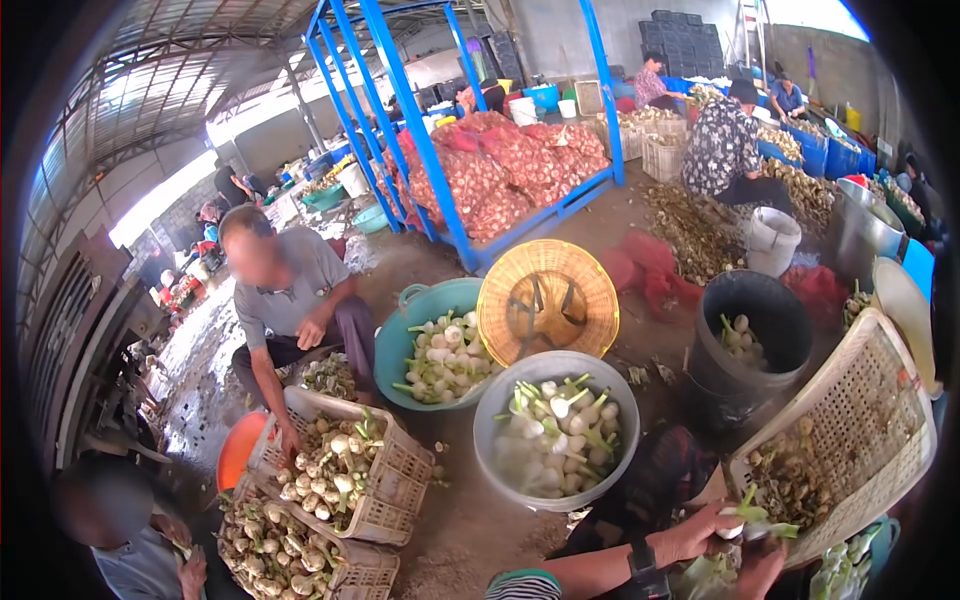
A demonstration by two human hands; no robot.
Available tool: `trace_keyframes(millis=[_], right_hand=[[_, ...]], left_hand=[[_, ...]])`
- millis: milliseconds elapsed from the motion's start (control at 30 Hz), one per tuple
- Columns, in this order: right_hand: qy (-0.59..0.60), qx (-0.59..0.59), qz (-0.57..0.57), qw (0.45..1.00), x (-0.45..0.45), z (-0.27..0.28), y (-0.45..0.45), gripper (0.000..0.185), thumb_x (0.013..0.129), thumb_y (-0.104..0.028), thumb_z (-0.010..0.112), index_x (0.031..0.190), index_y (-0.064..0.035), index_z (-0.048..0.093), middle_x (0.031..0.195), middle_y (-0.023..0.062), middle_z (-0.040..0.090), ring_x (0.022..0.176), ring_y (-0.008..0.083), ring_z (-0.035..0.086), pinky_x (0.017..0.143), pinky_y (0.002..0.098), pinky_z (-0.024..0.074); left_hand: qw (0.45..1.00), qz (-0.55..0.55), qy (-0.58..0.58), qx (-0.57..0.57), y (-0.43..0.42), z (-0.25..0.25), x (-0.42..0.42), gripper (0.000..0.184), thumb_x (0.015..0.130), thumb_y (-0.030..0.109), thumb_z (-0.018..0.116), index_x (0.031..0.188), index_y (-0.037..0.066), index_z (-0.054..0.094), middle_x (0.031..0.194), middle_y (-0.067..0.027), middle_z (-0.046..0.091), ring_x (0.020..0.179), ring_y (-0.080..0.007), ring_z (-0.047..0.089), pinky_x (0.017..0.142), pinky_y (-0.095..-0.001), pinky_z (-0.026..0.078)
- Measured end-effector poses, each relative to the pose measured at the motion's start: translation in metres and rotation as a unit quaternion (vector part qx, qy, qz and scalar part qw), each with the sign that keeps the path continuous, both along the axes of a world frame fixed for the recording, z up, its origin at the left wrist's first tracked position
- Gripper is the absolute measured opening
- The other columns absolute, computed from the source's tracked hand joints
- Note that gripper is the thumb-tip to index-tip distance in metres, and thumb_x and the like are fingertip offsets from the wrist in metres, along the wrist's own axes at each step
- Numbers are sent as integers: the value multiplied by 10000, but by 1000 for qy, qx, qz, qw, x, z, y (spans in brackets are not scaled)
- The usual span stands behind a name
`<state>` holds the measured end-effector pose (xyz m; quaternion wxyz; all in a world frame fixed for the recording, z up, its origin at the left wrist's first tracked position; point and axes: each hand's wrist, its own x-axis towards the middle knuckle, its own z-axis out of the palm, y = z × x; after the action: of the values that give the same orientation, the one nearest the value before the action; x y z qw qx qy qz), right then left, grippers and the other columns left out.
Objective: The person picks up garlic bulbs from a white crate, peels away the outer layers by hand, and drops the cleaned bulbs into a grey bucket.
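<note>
At the lower right, my left hand, with a dark band on its wrist, has its fingers closed on a white garlic bulb with a green stem. My right hand is just below and beside it, cut by the bottom edge; its fingers are partly hidden and what they hold is unclear. Right of both hands leans a beige plastic crate with brown peelings inside. Peeled bulbs with green stems fill a grey metal basin left of my knees.
A teal basin of bulbs and a wicker basket stand ahead. The black bucket is beyond my hands. Crates of unpeeled garlic are at left, where a co-worker reaches in. Another person sits lower left.
</note>
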<state>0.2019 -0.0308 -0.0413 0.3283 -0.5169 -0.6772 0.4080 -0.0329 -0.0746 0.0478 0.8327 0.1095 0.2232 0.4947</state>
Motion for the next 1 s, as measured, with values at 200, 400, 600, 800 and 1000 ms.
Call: trace_keyframes(millis=[200,400,600,800,1000], right_hand=[[-76,-66,45,994,-8,-11,-23,376,790,-26,540,1166,-10,535,1120,97,586,938,204,584,772,320,485],[27,40,-82,995,-83,156,-35,403,657,159,434,970,9,640,936,157,656,905,203,616,793,290,459],[-56,121,20,991,-70,149,-30,497,564,160,433,991,-10,621,1102,147,603,1043,335,550,879,352,439],[-127,126,-2,984,-86,171,-37,439,631,95,494,1044,-12,598,882,182,560,879,391,532,728,443,444],[-156,253,1,955,-106,132,-35,235,689,-23,565,921,14,580,843,206,558,794,405,531,642,476,419]], left_hand=[[998,56,-6,21,7,16,-13,449,842,178,637,1243,80,461,1116,-65,586,939,-184,628,691,-327,567],[987,137,79,23,3,13,-14,465,788,15,626,1215,156,507,1064,-47,589,964,-204,596,721,-356,537],[991,102,-69,44,7,17,-17,501,836,94,528,1320,156,417,1178,-69,546,1059,-270,555,819,-481,493],[993,85,-6,79,5,25,-5,473,846,79,521,1308,115,426,1143,-99,572,1035,-244,570,837,-417,496],[976,143,153,54,-4,-11,5,410,880,69,566,1284,96,503,1082,9,598,896,-71,569,773,-226,482]])
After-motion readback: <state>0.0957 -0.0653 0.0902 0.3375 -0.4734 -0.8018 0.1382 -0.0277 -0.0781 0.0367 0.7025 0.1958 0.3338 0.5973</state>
